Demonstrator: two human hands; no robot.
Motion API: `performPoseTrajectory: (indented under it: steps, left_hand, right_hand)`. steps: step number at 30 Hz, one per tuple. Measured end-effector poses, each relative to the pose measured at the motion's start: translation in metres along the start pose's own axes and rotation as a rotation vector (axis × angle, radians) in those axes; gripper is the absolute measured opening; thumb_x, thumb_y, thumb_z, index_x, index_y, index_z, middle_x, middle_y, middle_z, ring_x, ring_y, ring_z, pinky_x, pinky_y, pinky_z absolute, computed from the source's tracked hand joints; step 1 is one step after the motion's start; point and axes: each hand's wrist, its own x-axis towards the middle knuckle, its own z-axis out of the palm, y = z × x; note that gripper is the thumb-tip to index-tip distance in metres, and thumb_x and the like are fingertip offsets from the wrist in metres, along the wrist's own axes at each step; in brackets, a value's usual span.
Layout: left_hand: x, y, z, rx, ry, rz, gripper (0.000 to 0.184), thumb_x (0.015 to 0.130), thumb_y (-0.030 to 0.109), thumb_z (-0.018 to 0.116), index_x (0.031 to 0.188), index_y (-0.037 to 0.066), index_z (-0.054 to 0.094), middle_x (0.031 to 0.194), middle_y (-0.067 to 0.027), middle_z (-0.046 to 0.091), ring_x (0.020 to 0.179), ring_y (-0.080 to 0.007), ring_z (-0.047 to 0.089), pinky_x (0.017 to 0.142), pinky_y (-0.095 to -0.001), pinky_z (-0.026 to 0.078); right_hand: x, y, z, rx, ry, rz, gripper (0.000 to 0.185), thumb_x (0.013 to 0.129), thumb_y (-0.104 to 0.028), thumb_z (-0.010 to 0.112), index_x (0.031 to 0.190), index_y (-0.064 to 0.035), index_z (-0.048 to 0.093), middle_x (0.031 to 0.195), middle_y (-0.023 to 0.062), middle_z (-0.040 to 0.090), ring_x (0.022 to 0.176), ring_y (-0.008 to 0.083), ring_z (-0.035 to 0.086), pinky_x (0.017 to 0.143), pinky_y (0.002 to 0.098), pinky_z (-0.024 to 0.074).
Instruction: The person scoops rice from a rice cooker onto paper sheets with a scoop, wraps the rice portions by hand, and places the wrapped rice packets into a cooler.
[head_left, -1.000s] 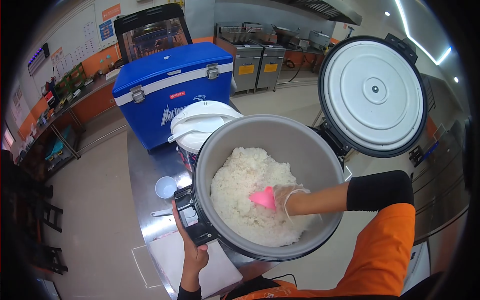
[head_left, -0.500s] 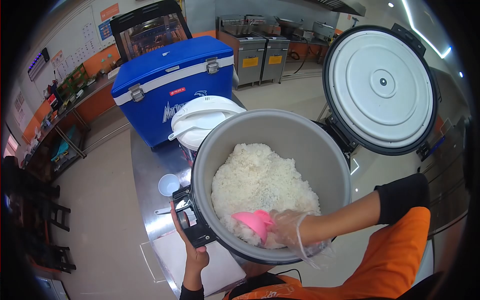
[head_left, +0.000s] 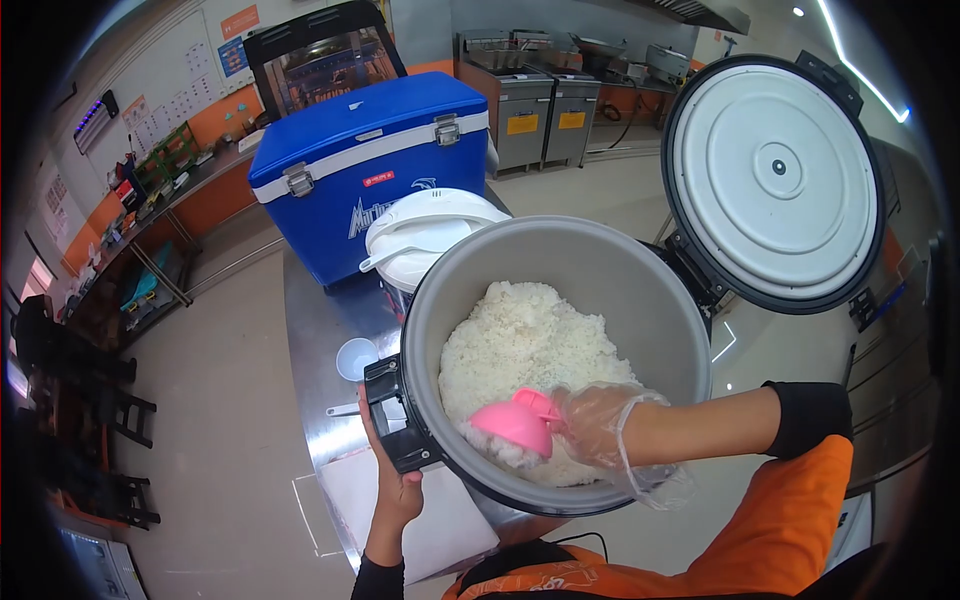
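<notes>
A large grey-lined rice cooker (head_left: 665, 270) stands with its lid (head_left: 770, 180) swung up on the right. White cooked rice (head_left: 530, 335) is heaped inside, higher toward the far side. My right hand (head_left: 595, 420), in a clear plastic glove, is closed around the handle of a pink scoop (head_left: 515, 425) low in the near part of the cooker. Rice shows at the scoop's lower edge; its hollow faces away from view. My left hand (head_left: 393, 495) grips the black side handle (head_left: 397, 415) of the cooker, with the fingers partly hidden behind it.
On the metal table (head_left: 315, 370) are a blue cooler box (head_left: 370, 150), a white-lidded container (head_left: 425, 235), a small pale cup (head_left: 356, 359), a white-handled utensil (head_left: 345, 410) and a white sheet (head_left: 410, 525). Fryers (head_left: 520, 120) stand at the back; stools (head_left: 135, 420) are at left.
My right hand has lifted the pink scoop slightly toward the far side and turned it. My left hand stays on the cooker's handle. The whole view has shifted a little.
</notes>
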Motion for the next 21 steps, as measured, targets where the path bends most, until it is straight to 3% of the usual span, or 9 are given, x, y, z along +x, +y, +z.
performPoseTrajectory:
  steps: [8,17,21]
  left_hand:
    - [0.011,0.0,0.003,0.033,0.004,0.057,0.106,0.079,0.074,0.031,0.141,-0.003,-0.006,0.149,-0.021,0.001,0.138,-0.0326,0.008,0.109,-0.0414,0.013]
    - [0.011,-0.004,0.001,0.021,-0.023,0.091,0.104,0.08,0.072,0.031,0.141,-0.003,-0.009,0.149,-0.0206,-0.002,0.138,-0.0327,0.003,0.11,-0.0433,0.01]
    - [0.015,0.004,0.003,-0.042,-0.023,0.111,0.103,0.081,0.07,0.034,0.141,-0.001,-0.011,0.149,-0.0186,-0.005,0.139,-0.0318,0.001,0.11,-0.0473,0.008]
  right_hand:
    - [-0.003,-0.015,0.018,-0.166,0.023,0.081,0.054,0.078,-0.037,0.06,0.114,0.001,0.049,0.102,0.0228,0.062,0.094,0.0332,0.062,0.082,0.0403,0.0481]
    - [-0.039,-0.013,0.002,-0.094,0.029,-0.045,0.038,0.083,-0.025,0.054,0.11,0.0026,0.051,0.098,0.0221,0.063,0.092,0.0343,0.062,0.078,0.0403,0.0487]
    - [-0.029,0.008,0.026,-0.191,0.002,-0.034,0.041,0.085,-0.021,0.051,0.117,0.0036,0.047,0.097,0.0244,0.062,0.091,0.0362,0.061,0.078,0.04,0.0479]
